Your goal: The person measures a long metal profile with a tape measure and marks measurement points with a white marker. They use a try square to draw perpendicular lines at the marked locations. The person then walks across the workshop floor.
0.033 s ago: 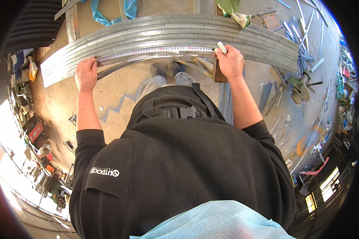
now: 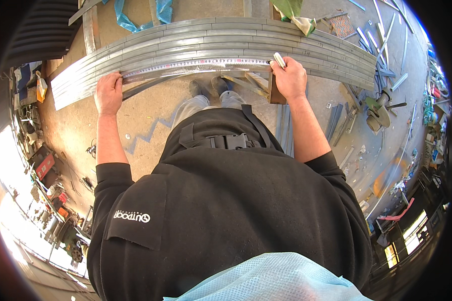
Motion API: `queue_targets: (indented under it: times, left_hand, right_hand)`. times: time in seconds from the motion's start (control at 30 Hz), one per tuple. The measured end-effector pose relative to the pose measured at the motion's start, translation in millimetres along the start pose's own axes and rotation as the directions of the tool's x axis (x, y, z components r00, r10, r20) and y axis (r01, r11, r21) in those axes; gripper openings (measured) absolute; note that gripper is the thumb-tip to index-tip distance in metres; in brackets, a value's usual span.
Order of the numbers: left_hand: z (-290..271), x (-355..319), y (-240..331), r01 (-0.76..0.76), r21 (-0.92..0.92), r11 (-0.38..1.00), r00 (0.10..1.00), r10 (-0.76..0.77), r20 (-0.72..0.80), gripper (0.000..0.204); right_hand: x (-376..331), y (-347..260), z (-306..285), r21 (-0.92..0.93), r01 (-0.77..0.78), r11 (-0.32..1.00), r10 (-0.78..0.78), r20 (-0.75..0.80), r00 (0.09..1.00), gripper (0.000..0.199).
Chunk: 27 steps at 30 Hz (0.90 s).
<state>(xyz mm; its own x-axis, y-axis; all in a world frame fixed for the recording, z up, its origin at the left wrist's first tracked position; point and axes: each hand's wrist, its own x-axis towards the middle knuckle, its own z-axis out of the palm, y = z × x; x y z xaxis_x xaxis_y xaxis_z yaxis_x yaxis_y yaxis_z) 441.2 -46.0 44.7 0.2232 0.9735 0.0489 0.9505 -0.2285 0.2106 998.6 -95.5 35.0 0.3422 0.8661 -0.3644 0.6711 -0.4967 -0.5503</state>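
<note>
A tape measure's white blade (image 2: 201, 63) lies stretched along the near edge of several long grey metal strips (image 2: 226, 39), which are laid side by side in rows. My left hand (image 2: 108, 93) is closed at the left end of the blade, thumb and fingers pinching it against the edge strip. At the blade's other end, my right hand (image 2: 290, 80) is closed around a short, pale, stick-like thing (image 2: 279, 60) that pokes up from the fingers. Its exact kind is not clear. Whether that hand also grips the blade is hidden.
Green cloth (image 2: 289, 9) lies over the strips' far edge, near blue plastic wrapping (image 2: 135, 20). A brown metal support (image 2: 276, 93) stands below the strips. On the right are a round-headed machine (image 2: 376, 114) and loose metal lengths (image 2: 381, 45). Clutter lines the left side.
</note>
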Motion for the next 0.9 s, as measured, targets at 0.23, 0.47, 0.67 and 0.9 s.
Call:
queue_targets:
  times: [0.23,0.47,0.67,0.9]
  left_hand:
    - [-0.8,0.2,0.6,0.001,-0.002,1.0,1.0,-0.001,0.0,0.012]
    - [1.1,0.4,-1.4,-0.002,-0.016,1.0,1.0,0.002,-0.002,0.011]
    - [2.3,-0.5,-3.8,0.001,-0.02,1.0,1.0,-0.001,-0.003,0.012]
    - [1.9,-0.8,-4.4,0.002,-0.018,1.0,1.0,-0.002,0.007,0.012]
  right_hand:
    - [4.5,4.7,2.8,0.0,0.028,1.0,-0.028,0.003,1.0,0.033]
    - [-2.2,18.3,-38.2,0.034,0.029,0.999,-0.032,0.115,0.993,0.04]
    - [-15.5,34.6,-57.7,-0.202,0.255,0.946,-0.241,0.093,0.966,0.03]
    - [-17.7,14.2,-52.8,-0.433,0.288,0.854,-0.259,0.127,0.958,0.025]
